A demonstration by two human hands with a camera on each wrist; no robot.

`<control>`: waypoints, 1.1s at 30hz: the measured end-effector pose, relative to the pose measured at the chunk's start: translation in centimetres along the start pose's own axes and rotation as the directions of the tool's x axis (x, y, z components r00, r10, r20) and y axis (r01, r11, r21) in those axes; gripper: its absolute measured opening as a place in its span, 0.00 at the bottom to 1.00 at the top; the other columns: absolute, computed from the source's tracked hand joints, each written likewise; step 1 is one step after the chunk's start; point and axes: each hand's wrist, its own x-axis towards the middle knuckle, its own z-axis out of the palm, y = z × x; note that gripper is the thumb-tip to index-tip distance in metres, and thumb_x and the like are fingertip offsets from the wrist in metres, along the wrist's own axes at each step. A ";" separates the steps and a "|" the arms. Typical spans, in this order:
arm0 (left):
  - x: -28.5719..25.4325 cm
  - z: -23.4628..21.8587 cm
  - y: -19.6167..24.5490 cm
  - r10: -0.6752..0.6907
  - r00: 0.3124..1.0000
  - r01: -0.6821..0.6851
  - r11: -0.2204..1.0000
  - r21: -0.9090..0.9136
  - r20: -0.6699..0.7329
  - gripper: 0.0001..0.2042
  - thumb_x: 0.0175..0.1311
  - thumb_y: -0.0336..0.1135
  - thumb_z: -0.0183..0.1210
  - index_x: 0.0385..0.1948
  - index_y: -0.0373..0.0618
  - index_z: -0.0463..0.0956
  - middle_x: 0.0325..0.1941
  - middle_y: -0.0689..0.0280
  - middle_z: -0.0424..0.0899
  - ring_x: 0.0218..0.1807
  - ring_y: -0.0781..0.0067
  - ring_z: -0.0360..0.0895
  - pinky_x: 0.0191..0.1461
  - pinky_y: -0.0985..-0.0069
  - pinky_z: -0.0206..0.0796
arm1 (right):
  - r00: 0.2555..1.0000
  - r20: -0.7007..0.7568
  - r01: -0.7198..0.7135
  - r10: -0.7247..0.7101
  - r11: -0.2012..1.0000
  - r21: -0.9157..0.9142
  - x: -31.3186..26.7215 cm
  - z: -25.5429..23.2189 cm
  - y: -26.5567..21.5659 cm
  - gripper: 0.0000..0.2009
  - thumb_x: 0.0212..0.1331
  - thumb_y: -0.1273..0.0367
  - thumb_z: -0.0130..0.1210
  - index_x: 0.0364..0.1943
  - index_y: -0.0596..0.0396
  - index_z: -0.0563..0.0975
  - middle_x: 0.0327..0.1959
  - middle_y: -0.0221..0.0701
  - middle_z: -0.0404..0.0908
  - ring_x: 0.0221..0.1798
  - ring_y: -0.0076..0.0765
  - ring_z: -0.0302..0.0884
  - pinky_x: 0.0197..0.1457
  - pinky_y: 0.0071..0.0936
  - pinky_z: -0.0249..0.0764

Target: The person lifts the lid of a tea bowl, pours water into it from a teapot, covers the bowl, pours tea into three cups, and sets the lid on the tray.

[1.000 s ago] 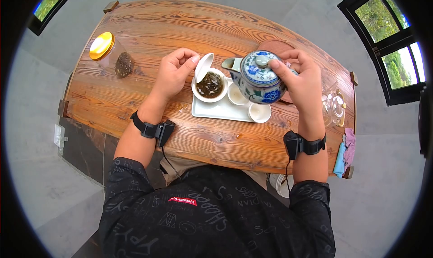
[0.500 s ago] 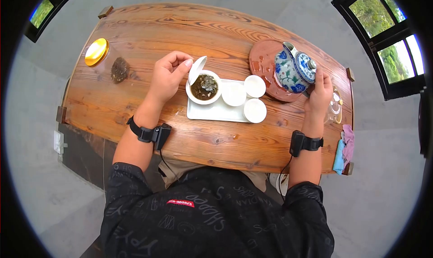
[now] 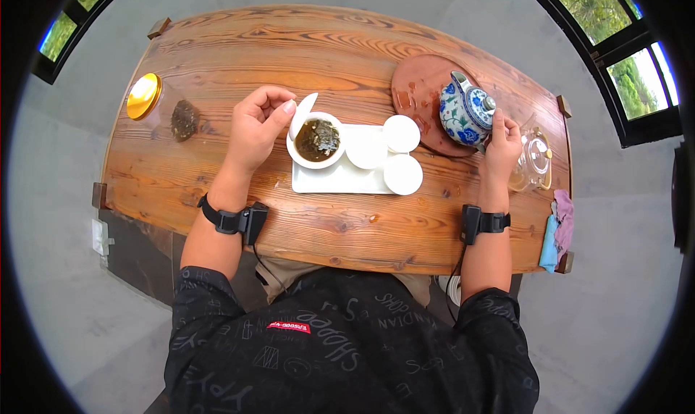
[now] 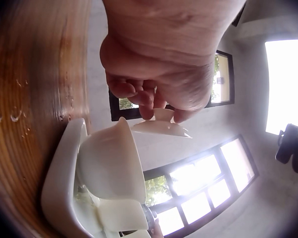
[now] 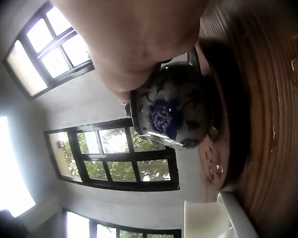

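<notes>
Between thumb and fingers, my left hand [image 3: 257, 128] pinches the foot-shaped knob of a white lid [image 3: 304, 115]. The lid is tilted up at the left rim of a white gaiwan bowl [image 3: 318, 165], where wet tea leaves [image 3: 317, 140] lie in dark liquid. Over to the right, my right hand [image 3: 502, 149] grips the handle of a blue-and-white teapot [image 3: 462, 117]. The pot is upright at a round brown board [image 3: 416, 88], its base close against it in the right wrist view [image 5: 171, 106]. Its spout points away from me.
A white tray [image 3: 340, 182] bears the bowl and white cups [image 3: 402, 175]. At the left stands a gold-lidded jar [image 3: 144, 97] with dark leaves inside. A glass teapot [image 3: 532, 160] sits right of my right hand, and cloths [image 3: 561, 229] hang at the table's right edge.
The right hand has carried the teapot from above the tray's cups rightward and down to the round board. The left hand keeps the lid beside the bowl.
</notes>
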 end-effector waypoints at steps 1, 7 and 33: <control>0.0 0.0 0.0 0.009 1.000 -0.009 1.000 -0.003 -0.003 0.09 0.75 0.30 0.66 0.49 0.35 0.82 0.41 0.69 0.87 0.42 0.83 0.81 0.48 0.82 0.74 | 1.000 0.007 0.010 -0.010 1.000 0.000 0.0 0.0 0.0 0.16 0.71 0.62 0.71 0.43 0.61 0.79 0.25 0.20 0.79 0.24 0.12 0.68 0.27 0.13 0.61; -0.1 0.0 0.0 0.039 0.999 -0.039 0.999 0.011 0.012 0.10 0.73 0.29 0.68 0.50 0.35 0.82 0.39 0.70 0.86 0.39 0.85 0.79 0.44 0.84 0.73 | 0.998 0.010 0.056 -0.055 0.997 -0.047 -0.5 0.5 -0.4 0.15 0.70 0.64 0.71 0.43 0.61 0.79 0.23 0.18 0.77 0.24 0.10 0.65 0.27 0.13 0.58; -0.7 0.9 3.1 0.139 0.984 -0.176 0.855 0.488 0.112 0.12 0.62 0.32 0.73 0.44 0.37 0.90 0.35 0.69 0.82 0.38 0.79 0.77 0.40 0.76 0.69 | 0.782 0.156 0.580 -0.603 0.614 -0.535 -2.2 -0.7 -2.7 0.10 0.71 0.66 0.68 0.47 0.58 0.84 0.43 0.27 0.81 0.41 0.22 0.72 0.48 0.23 0.71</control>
